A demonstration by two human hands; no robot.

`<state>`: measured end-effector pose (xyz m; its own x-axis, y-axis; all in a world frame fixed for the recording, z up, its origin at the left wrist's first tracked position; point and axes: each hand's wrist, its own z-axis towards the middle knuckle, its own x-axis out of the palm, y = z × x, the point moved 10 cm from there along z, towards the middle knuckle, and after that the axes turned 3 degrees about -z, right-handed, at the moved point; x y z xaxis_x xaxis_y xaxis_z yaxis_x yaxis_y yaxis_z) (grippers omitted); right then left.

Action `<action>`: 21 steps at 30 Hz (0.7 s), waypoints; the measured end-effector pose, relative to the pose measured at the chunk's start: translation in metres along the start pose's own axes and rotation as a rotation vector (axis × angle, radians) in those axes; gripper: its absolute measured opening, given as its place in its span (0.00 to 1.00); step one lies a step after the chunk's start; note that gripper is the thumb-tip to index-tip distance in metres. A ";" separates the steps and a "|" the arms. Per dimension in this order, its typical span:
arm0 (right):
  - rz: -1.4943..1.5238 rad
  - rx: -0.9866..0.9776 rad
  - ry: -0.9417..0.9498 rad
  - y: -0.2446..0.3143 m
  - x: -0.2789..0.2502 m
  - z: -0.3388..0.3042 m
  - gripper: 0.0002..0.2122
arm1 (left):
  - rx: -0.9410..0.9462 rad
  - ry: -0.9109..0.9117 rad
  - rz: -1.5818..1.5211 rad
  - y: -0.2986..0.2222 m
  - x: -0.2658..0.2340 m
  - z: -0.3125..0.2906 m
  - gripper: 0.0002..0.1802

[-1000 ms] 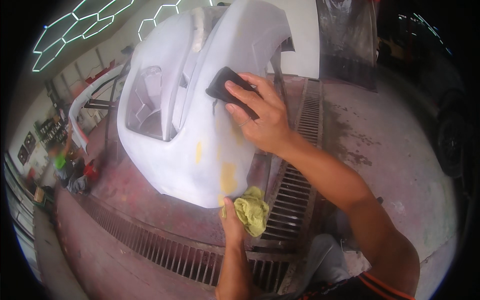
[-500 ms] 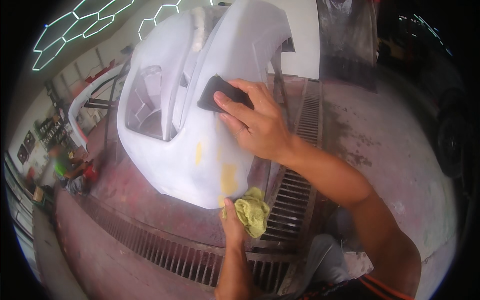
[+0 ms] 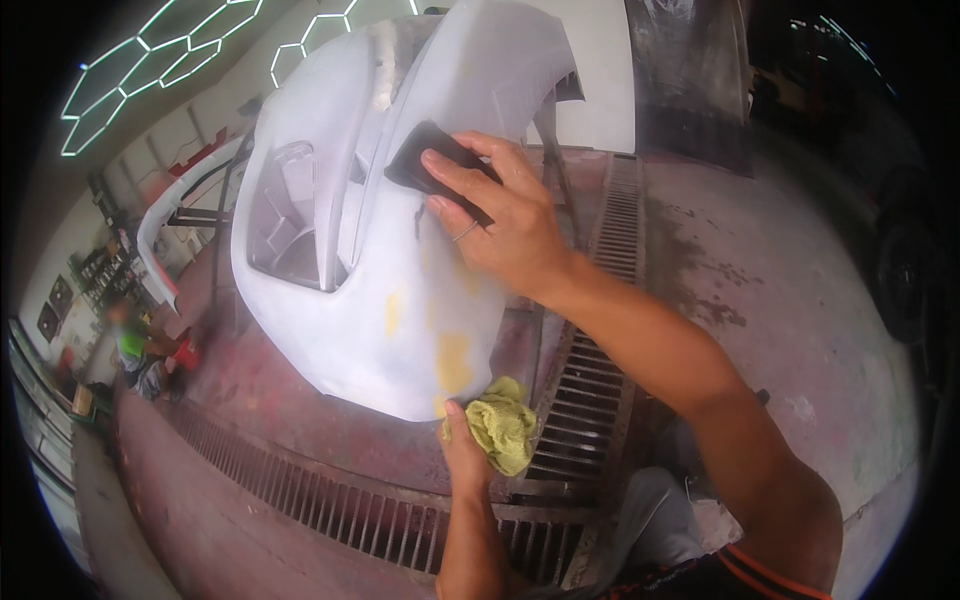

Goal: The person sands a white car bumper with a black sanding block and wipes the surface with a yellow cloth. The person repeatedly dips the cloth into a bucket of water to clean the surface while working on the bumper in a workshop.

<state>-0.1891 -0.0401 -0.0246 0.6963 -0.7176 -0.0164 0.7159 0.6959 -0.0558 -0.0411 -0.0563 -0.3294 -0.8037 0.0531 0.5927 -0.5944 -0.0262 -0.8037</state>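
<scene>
A whitish car bumper [image 3: 380,350] with matt, patchy paint and several yellow filler spots stands tilted before me. My right hand [image 3: 510,215] is closed round a dark sanding block [image 3: 430,165]; the block lies against the bumper's upper surface, right of its large opening. At the lower corner, my left hand [image 3: 463,445] grips a crumpled yellow-green cloth [image 3: 503,425], its thumb at the bumper's edge. The left fingers are mostly hidden behind the cloth and the bumper.
Metal floor grates [image 3: 575,420] run below and to the right of the bumper. Another bumper [image 3: 165,225] rests on a dark stand at the left. A person in green [image 3: 135,345] sits beyond with a red bucket [image 3: 187,352]. A dark wheel [image 3: 905,280] shows far right.
My right hand and the sanding block have slid slightly up and left along the bumper. My left hand and the cloth stay at the lower corner.
</scene>
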 end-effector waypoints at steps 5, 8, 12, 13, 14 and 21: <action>0.002 -0.037 0.097 0.012 -0.018 -0.050 0.23 | 0.013 -0.013 0.052 0.009 -0.016 0.006 0.35; 0.030 -0.071 0.057 0.010 -0.014 -0.043 0.24 | 0.009 0.000 0.005 0.007 -0.004 0.003 0.35; -0.014 -0.086 0.002 0.014 0.006 -0.008 0.25 | 0.003 0.003 -0.025 0.000 0.000 0.000 0.34; -0.028 -0.064 -0.019 0.008 0.006 -0.005 0.25 | 0.008 -0.003 -0.020 -0.001 -0.002 0.000 0.34; -0.040 -0.042 -0.036 0.005 0.006 -0.004 0.25 | 0.014 -0.002 -0.006 -0.001 -0.004 0.000 0.34; 0.008 0.033 0.033 -0.014 -0.027 -0.047 0.22 | 0.015 0.056 0.063 0.007 -0.004 0.007 0.36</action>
<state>-0.2204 -0.0312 -0.0699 0.7000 -0.7124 -0.0501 0.7123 0.7015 -0.0223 -0.0427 -0.0637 -0.3369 -0.8369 0.1068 0.5369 -0.5435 -0.0459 -0.8381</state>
